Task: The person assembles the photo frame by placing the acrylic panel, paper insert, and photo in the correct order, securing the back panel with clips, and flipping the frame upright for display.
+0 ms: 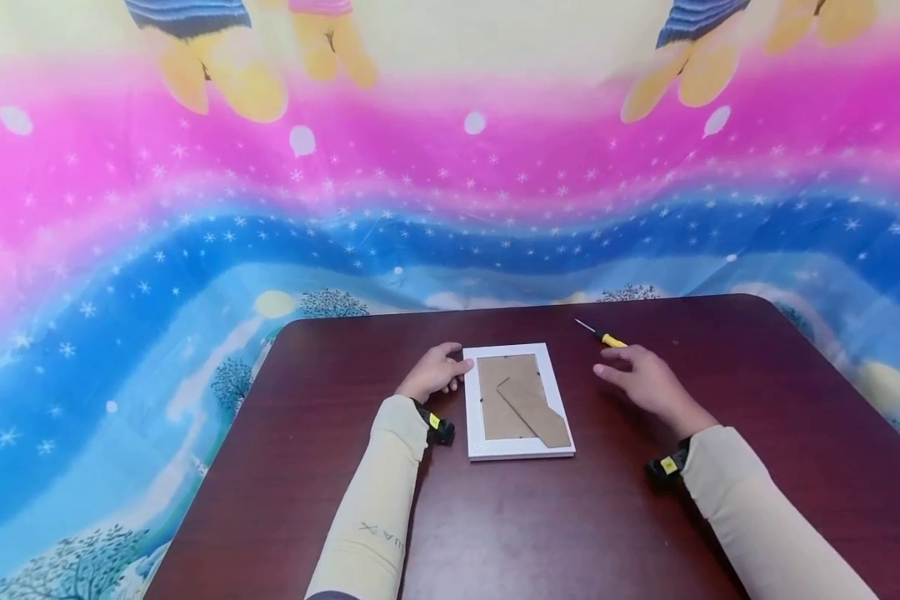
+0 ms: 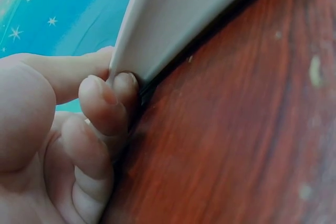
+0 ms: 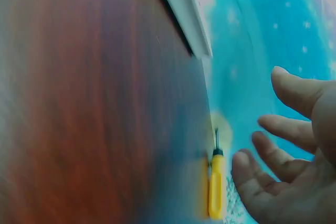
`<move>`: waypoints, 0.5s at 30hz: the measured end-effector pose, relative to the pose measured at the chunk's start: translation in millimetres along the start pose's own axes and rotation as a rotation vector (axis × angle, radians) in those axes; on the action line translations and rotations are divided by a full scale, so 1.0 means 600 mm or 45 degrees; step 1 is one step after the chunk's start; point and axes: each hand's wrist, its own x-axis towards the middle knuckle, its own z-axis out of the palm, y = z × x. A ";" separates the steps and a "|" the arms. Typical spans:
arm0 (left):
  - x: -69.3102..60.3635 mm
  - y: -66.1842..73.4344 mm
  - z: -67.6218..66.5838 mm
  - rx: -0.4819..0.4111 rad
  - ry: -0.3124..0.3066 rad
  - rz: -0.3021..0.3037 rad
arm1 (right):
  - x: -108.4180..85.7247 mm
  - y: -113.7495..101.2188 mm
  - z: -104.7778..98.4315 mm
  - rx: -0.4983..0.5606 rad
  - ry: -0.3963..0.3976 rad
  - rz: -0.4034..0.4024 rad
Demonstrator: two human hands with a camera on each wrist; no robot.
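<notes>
A white picture frame point(image 1: 521, 448) lies face down on the table, its brown backing board point(image 1: 506, 392) and fold-out stand showing. At its far left corner my left hand point(image 1: 435, 371) pinches the side rail, thumb on top and fingers curled low against the edge; the left wrist view shows this grip on the white rail point(image 2: 168, 19) close up. My right hand point(image 1: 648, 383) hovers to the right of the frame with loosely bent fingers and holds nothing. Just beyond its fingertips lies a screwdriver point(image 3: 216, 187) with a yellow handle, apart from the hand in the right wrist view.
The dark red-brown table point(image 1: 547, 533) has rounded far corners. Close behind it hangs a colourful printed cloth point(image 1: 450, 167). Black wrist cameras point(image 1: 663, 468) are strapped at both cuffs.
</notes>
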 end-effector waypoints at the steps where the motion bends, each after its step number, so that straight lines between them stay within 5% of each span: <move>1: -0.001 -0.001 0.000 0.003 -0.007 -0.004 | -0.005 -0.003 0.008 -0.014 -0.037 -0.018; 5: -0.003 -0.002 -0.003 0.010 -0.031 -0.001 | -0.021 -0.016 0.035 -0.090 -0.173 -0.063; 15: 0.007 0.009 -0.007 -0.002 -0.070 -0.033 | -0.022 -0.054 0.061 -0.224 -0.321 -0.041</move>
